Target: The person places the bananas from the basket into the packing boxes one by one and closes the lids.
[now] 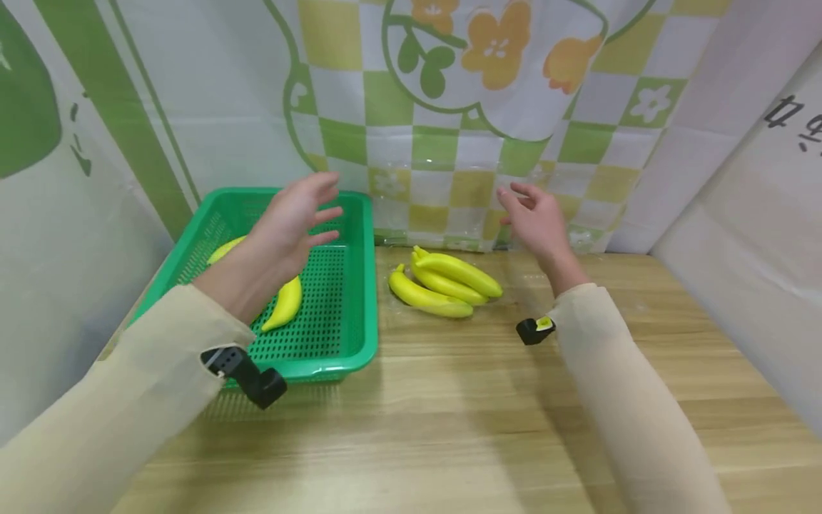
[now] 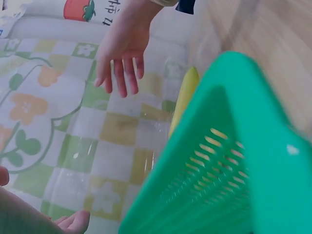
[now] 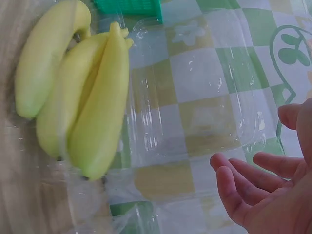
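Observation:
My left hand (image 1: 298, 210) hovers over the green basket (image 1: 362, 285), fingers spread and holding nothing. Yellow banana shapes (image 1: 285, 303) lie in the basket, partly hidden behind my left forearm. Right of the basket is a group of bananas (image 1: 443, 282), three of them showing. Around and behind this group stands clear plastic (image 3: 243, 122), shaped like a thin see-through box with an upright panel. My right hand (image 1: 536, 221) is raised behind and to the right of the bananas, its fingers loosely bent and nothing in them; in the right wrist view its fingertips are near the clear panel.
A wooden tabletop (image 1: 449, 414) spreads in front of the basket and bananas. Behind it hangs a checkered, flower-printed cloth (image 1: 388, 100), with pale printed sheets (image 1: 751, 235) at the sides. Small black cameras (image 1: 260, 385) sit at both wrists.

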The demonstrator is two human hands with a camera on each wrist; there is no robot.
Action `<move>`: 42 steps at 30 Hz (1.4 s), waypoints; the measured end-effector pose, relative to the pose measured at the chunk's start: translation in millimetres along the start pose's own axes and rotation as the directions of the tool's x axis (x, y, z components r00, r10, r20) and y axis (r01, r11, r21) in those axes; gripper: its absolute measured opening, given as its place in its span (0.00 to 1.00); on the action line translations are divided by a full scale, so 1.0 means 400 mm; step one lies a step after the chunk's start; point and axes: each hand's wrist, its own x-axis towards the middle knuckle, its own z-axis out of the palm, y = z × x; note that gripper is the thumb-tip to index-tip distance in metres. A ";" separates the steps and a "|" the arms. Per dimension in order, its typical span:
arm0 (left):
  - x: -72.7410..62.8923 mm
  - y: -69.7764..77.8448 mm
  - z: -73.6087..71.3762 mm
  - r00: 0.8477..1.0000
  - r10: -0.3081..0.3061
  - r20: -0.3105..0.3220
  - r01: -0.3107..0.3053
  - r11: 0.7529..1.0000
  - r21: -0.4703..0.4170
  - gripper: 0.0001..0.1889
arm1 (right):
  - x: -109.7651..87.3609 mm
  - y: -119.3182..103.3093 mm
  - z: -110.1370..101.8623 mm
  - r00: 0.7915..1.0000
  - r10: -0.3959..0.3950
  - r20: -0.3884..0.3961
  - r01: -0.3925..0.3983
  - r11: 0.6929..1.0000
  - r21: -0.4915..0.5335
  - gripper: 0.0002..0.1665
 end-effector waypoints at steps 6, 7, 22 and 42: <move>0.080 0.016 0.057 0.999 -0.045 -0.015 0.043 0.996 -0.082 0.37 | 0.035 -0.026 -0.013 0.997 0.077 0.008 -0.077 0.997 -0.018 0.46; 0.092 0.020 0.065 0.999 -0.048 -0.024 0.045 0.994 -0.097 0.36 | 0.040 -0.028 -0.016 0.996 0.088 0.007 -0.087 0.996 -0.016 0.47; 0.209 0.038 0.136 0.989 -0.128 -0.075 0.117 0.983 -0.139 0.38 | 0.064 -0.039 -0.038 0.993 0.120 -0.006 -0.120 0.993 -0.016 0.46; 0.228 0.044 0.162 0.989 -0.134 -0.063 0.128 0.988 -0.084 0.38 | 0.079 -0.070 -0.037 0.986 0.141 -0.093 -0.144 0.989 -0.023 0.39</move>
